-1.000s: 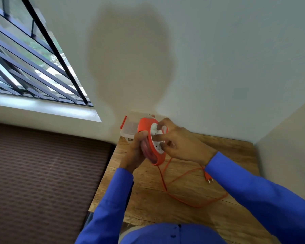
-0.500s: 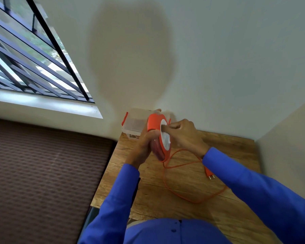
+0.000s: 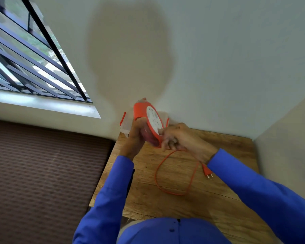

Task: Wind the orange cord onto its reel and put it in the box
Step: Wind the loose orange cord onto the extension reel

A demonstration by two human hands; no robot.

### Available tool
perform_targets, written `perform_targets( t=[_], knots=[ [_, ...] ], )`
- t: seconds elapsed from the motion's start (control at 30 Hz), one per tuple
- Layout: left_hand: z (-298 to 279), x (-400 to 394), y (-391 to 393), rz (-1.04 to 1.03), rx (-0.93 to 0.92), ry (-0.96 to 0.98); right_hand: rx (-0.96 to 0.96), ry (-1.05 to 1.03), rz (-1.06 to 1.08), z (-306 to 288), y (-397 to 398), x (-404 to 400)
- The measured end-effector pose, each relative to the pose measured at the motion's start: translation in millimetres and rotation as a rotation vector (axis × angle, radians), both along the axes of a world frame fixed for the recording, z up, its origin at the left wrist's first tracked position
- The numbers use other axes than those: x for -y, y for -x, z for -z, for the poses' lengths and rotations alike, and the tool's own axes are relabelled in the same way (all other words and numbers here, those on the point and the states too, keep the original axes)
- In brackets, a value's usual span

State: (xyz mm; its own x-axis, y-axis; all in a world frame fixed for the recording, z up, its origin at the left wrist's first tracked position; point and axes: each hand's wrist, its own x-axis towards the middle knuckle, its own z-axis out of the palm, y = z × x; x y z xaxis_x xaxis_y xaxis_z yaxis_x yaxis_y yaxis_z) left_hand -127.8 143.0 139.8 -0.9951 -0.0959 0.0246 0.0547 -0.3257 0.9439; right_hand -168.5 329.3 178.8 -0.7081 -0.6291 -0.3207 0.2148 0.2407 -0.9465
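A: Starting at the left, what do we see?

B: We see a barred window above a brown ribbed floor, then a wooden table set in the corner of pale walls.

A: And our hands?

B: Both wear blue sleeves. Our left hand is wrapped around the orange reel, which is held up above the table's far edge, its white socket face tilted to the right. Behind it, against the wall, stands a clear box with red clips.

A: The right one?

B: Our right hand is curled at the reel's lower rim, fingers pinching the orange cord where it leaves the reel. The cord loops loosely across the table and ends in its plug, lying just beside our right sleeve.
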Motion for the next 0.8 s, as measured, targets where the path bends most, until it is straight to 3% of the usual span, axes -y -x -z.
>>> perform_targets(
  t=[0.13,0.2,0.27,0.53,0.63,0.8],
  knots=[
    [1,4,-2,0.086,0.103,-0.302,-1.169,-0.33,-0.339,5,5,-12],
    [6,4,-7,0.159,0.131,-0.351,-1.469,-0.442,-0.435,2,8,-15],
    [7,1,-12,0.217,0.206,-0.386,-1.613,-0.531,-0.553,4,10,-15],
    [-2,2,-20,0.33,0.354,-0.257,-1.719,-0.529,-0.781,-4,15,-19],
    [-8,-3,-22,0.337,0.325,-0.22,-1.682,-0.498,-0.601,3,19,-19],
    [-15,-9,-21,0.29,0.202,-0.179,-0.834,-0.35,0.015,16,7,-6]
  ],
)
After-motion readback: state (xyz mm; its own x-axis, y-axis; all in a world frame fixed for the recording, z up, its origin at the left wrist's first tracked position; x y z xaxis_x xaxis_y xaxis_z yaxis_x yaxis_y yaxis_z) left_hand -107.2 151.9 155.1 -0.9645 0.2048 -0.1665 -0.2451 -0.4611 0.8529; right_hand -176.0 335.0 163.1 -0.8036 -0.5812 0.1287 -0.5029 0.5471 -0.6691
